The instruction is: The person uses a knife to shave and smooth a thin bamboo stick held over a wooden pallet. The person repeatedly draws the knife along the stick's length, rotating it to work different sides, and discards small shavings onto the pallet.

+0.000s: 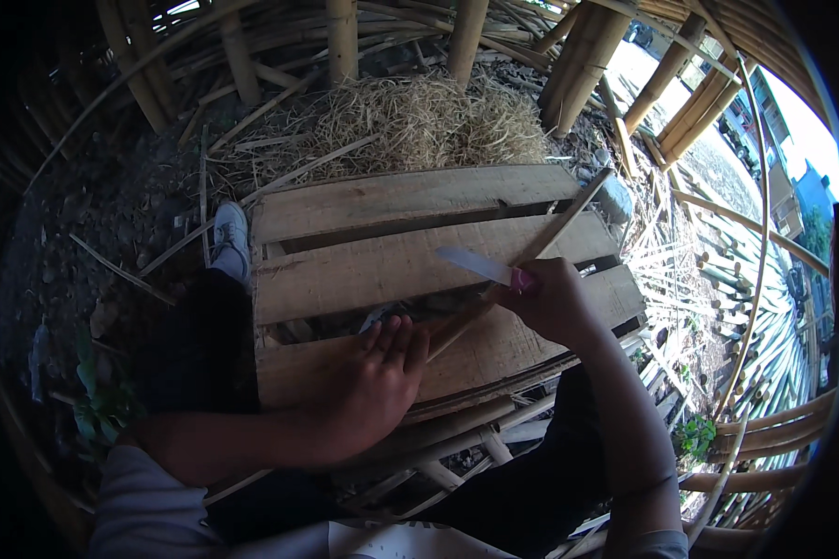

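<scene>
My right hand (555, 303) is closed around the pink handle of a knife (475, 263). The knife's pale blade points to the left, above the slatted wooden bench. A bamboo strip (561, 226) lies at a slant across the bench, its far end past the right edge; it runs beneath the knife and my right hand. At the strip's near end is my left hand (378, 387), its fingers bent and pressed together against it. The left palm and the strip's near tip are hidden.
The wooden bench (345, 275) has wide planks with gaps between them. A heap of pale shavings (429, 116) lies behind it, among bamboo posts (342, 42). Cut bamboo poles (746, 307) are spread at the right. My shoe (231, 238) stands by the bench's left edge.
</scene>
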Tool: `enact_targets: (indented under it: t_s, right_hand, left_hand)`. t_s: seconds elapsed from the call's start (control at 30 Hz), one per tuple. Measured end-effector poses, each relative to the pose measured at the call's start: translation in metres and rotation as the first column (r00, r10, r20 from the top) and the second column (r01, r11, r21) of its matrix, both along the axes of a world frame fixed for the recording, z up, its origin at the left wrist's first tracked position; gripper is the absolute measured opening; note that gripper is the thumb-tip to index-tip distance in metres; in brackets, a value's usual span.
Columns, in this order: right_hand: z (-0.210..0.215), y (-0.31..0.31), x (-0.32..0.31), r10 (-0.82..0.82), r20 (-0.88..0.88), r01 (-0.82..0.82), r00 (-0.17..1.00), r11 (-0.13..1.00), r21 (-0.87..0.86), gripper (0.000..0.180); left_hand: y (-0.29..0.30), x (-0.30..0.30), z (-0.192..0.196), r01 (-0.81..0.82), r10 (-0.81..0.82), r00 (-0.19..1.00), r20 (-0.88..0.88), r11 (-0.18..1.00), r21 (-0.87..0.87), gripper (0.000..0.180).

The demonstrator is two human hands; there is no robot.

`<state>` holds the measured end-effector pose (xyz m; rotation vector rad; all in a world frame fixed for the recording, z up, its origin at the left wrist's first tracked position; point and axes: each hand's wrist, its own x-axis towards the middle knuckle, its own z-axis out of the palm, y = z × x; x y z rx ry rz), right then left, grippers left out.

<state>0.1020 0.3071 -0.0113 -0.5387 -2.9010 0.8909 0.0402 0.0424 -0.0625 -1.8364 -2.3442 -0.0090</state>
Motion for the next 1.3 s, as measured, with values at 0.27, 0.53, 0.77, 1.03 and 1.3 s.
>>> enact_targets:
  t_s: [0.27, 0.53, 0.77, 1.03, 1.3]
  right_hand:
    - [-0.041, 0.024, -0.003, -0.015, -0.152, 0.002, 0.988, 0.996, -0.085, 0.019]
    - [-0.046, 0.023, 0.003, -0.117, -0.190, 0.055, 0.975, 0.952, -0.300, 0.021]
    - [-0.006, -0.010, 0.006, -0.066, 0.065, 0.083, 0.996, 0.946, -0.315, 0.017]
    - [0.031, -0.057, 0.009, 0.482, 0.122, -0.383, 0.868, 0.805, -0.453, 0.025]
    - [0.050, 0.001, -0.013, -0.408, -0.313, 0.217, 0.858, 0.839, -0.498, 0.035]
  left_hand:
    - [0.001, -0.001, 0.007, 0.038, -0.039, 0.999, -0.029, 0.999, -0.038, 0.050]
    - [0.004, 0.002, 0.007, 0.017, -0.022, 0.994, -0.111, 0.999, -0.047, 0.050]
    - [0.001, 0.002, 0.004, 0.025, -0.032, 0.996, -0.088, 0.996, -0.080, 0.050]
    - [-0.003, 0.000, 0.001, 0.055, -0.045, 0.995, 0.090, 0.992, -0.114, 0.057]
    - [0.003, 0.000, -0.004, 0.004, -0.007, 0.995, 0.095, 1.000, 0.031, 0.054]
